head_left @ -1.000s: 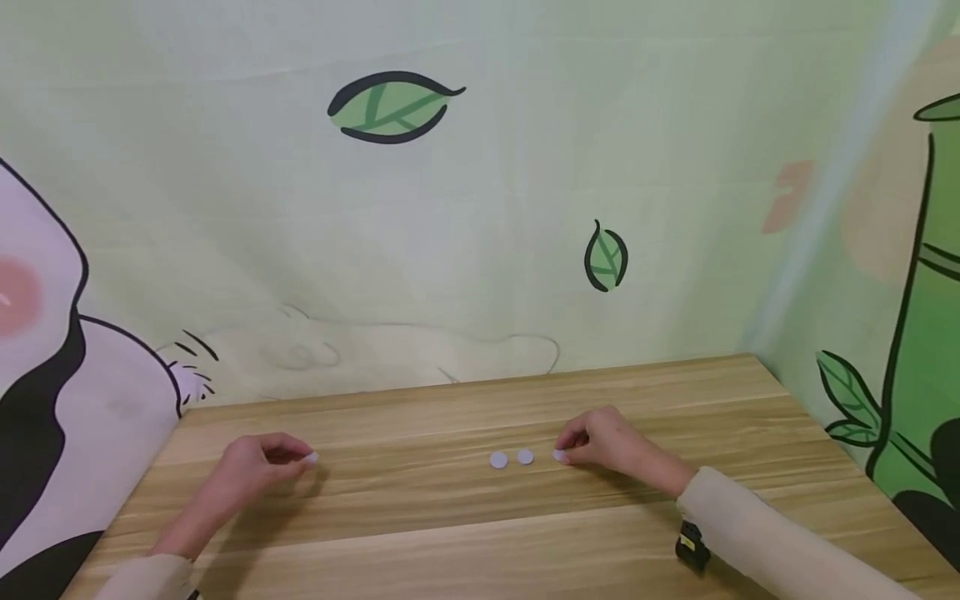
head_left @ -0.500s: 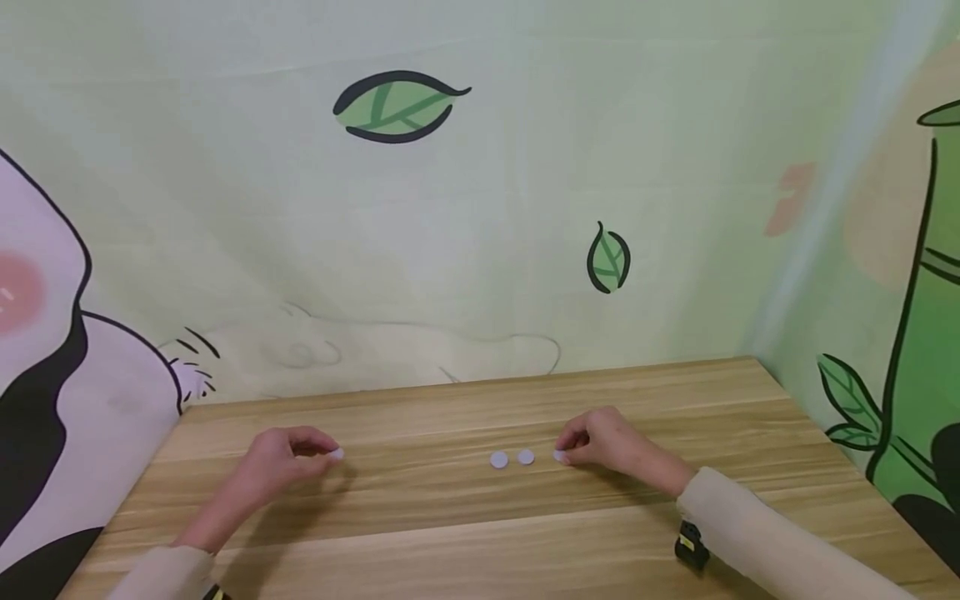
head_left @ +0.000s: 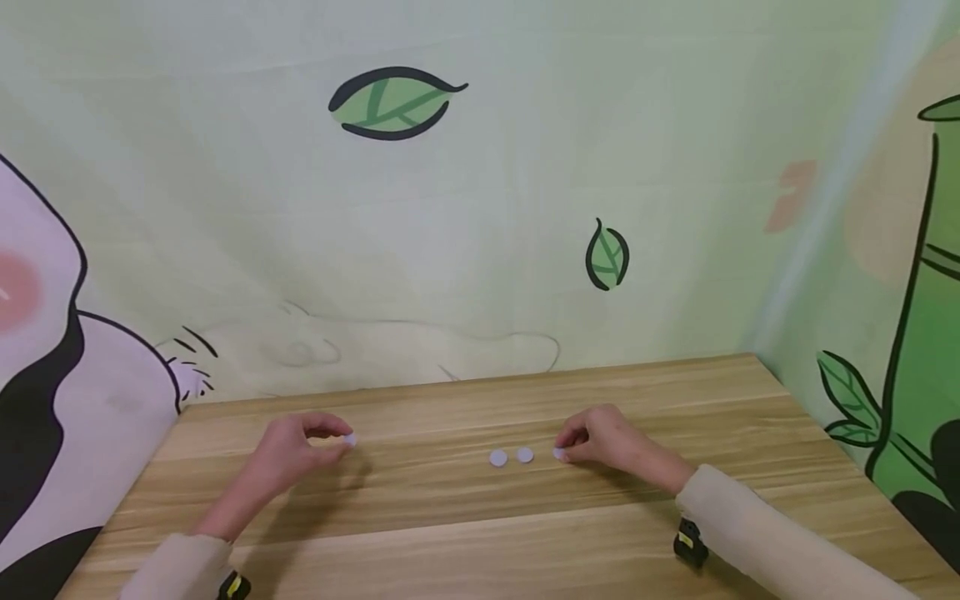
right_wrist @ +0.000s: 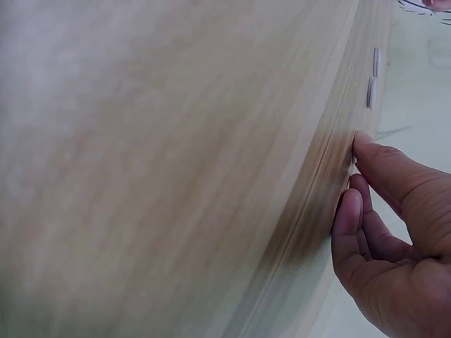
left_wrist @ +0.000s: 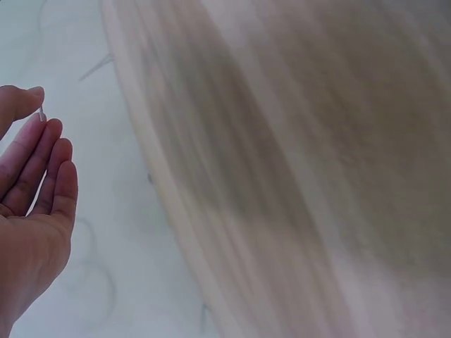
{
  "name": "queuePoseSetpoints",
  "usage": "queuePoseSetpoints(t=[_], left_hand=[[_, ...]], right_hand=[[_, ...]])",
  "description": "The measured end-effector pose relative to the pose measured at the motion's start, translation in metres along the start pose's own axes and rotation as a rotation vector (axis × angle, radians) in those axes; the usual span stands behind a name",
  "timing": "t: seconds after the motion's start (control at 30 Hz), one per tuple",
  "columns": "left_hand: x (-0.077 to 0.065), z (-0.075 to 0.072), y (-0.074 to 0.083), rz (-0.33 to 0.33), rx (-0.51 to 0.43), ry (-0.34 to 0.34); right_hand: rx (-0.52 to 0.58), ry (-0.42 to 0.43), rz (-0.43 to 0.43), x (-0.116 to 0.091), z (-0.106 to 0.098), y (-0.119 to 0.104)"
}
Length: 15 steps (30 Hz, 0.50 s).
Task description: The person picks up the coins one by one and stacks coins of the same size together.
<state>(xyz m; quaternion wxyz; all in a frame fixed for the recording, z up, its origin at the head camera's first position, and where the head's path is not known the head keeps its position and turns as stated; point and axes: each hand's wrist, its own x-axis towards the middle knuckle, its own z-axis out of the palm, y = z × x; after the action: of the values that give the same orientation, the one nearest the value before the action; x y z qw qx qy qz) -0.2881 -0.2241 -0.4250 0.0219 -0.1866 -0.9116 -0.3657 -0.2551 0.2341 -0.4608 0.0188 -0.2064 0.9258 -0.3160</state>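
In the head view, my left hand [head_left: 296, 450] pinches a small white disc [head_left: 350, 438] between thumb and fingertips. Held above the table, this disc [left_wrist: 41, 113] shows edge-on in the left wrist view. My right hand [head_left: 603, 440] is low at the tabletop, its thumb and index fingertips at another white disc [head_left: 558, 453], which is partly covered by them. Just left of that hand, two more white discs lie flat side by side, a nearer-to-hand disc [head_left: 525, 455] and a farther disc [head_left: 498, 457]. The right wrist view hides the disc at the fingertips.
The wood-grain table [head_left: 420, 550] reaches back to a pale green cloth backdrop [head_left: 495, 208] printed with leaves and cartoon shapes. Black devices with yellow marks sit at both wrists, the right one [head_left: 690, 543] close above the tabletop.
Carrying its disc, my left hand has moved right and slightly farther back, nearer to the discs on the table. The right hand and the two loose discs have stayed in place.
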Motion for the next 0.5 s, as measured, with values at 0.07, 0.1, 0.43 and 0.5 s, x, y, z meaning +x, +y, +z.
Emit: queuePoseSetpoints(t=[0.07,0.1,0.43,0.5], left_hand=[[0.002,0.0,0.003,0.02,0.013,0.012],[0.003,0.0,0.005,0.038,0.02,0.012],[0.01,0.011,0.028,0.115,0.049,-0.013],[0.012,0.014,0.031,0.123,0.057,-0.016]], right_hand=[[0.0,-0.001,-0.004,0.0,0.0,0.0],[0.001,-0.001,-0.003,0.0,0.0,0.0],[0.017,0.005,-0.015,0.001,0.0,0.0],[0.015,0.007,-0.012,0.001,0.001,0.0]])
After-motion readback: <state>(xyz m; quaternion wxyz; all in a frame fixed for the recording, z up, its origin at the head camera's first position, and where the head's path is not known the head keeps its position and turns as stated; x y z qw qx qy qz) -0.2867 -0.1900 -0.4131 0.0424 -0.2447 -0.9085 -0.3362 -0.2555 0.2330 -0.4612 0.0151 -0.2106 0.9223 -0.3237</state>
